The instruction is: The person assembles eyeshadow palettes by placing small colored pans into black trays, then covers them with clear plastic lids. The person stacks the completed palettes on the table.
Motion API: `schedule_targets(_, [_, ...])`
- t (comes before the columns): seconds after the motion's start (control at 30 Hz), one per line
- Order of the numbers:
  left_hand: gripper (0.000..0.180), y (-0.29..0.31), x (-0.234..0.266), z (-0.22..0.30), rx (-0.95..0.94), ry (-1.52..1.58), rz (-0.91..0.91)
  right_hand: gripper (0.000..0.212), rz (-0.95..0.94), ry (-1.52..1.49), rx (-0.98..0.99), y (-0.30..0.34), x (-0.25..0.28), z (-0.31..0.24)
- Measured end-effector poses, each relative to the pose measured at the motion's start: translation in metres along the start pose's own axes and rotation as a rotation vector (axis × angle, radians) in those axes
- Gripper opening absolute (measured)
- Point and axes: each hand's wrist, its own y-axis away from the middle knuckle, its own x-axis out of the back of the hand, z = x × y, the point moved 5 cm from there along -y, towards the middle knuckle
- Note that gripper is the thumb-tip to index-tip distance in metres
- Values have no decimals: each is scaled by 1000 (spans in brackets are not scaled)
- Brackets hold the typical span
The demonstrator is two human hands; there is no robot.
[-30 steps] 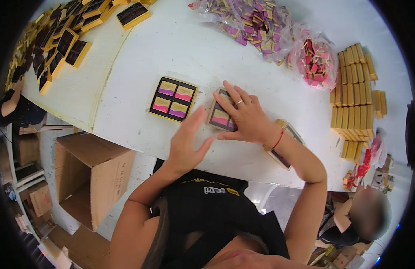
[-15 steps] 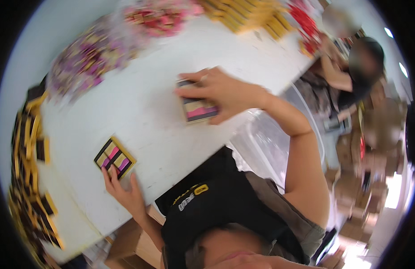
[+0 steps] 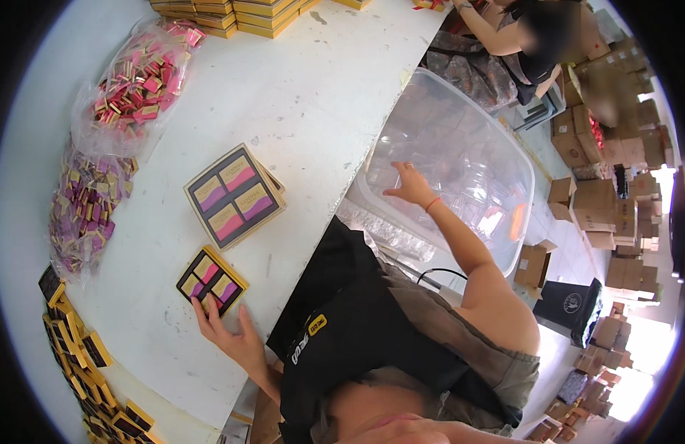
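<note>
A small square box [image 3: 235, 275] with a gold-yellow rim lies on the white table, with four pink and purple wrapped pieces in dark compartments. My left hand [image 3: 235, 342] rests at its near edge, fingertips on the pieces, thumb spread out to the side. Farther off lies a larger square box [image 3: 225, 196] with similar pink and purple pieces; another box edge shows beneath it. To the right of the table, my right hand [image 3: 412, 185] reaches out with fingers apart and nothing in them. Under it stands a translucent plastic bin [image 3: 526, 177] full of clear plastic pieces.
Bags of pink pieces [image 3: 146, 89] and purple pieces [image 3: 87, 203] lie along the table's far left. Gold boxes [image 3: 265, 13] are stacked at the back; black-and-gold trays [image 3: 76, 348] pile at the left. A person [image 3: 531, 44] works beyond the bin. Cartons [image 3: 598, 200] stand at right.
My right hand has let go of the larger box, now lying on the table, and swung right over the bin. My left hand stays at the small box. The view has turned.
</note>
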Motion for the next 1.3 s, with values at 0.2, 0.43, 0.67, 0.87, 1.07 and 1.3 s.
schedule_targets(0.2, [57, -4, 1, 6, 11, 11, -35, 57, 191, -33, 4, 5, 3, -3])
schedule_targets(0.43, [49, -3, 4, -9, -1, 41, 50, 36, 478, -952, -266, 14, 120, -2])
schedule_targets(0.67, [48, 12, 19, -21, 54, 118, 35, 35, -634, -1240, 580, 90, 153, -320])
schedule_targets(0.87, [47, 51, 44, -43, 439, 574, 96, 28, -888, -1074, 567, 96, 43, -443])
schedule_targets(1.07, [66, 42, 51, -44, 439, 560, 244, 30, -332, -664, 1015, 85, 28, -467])
schedule_targets(1.3, [66, 34, 46, -49, 443, 272, 105, 30, -212, -701, 921, 79, 29, -463])
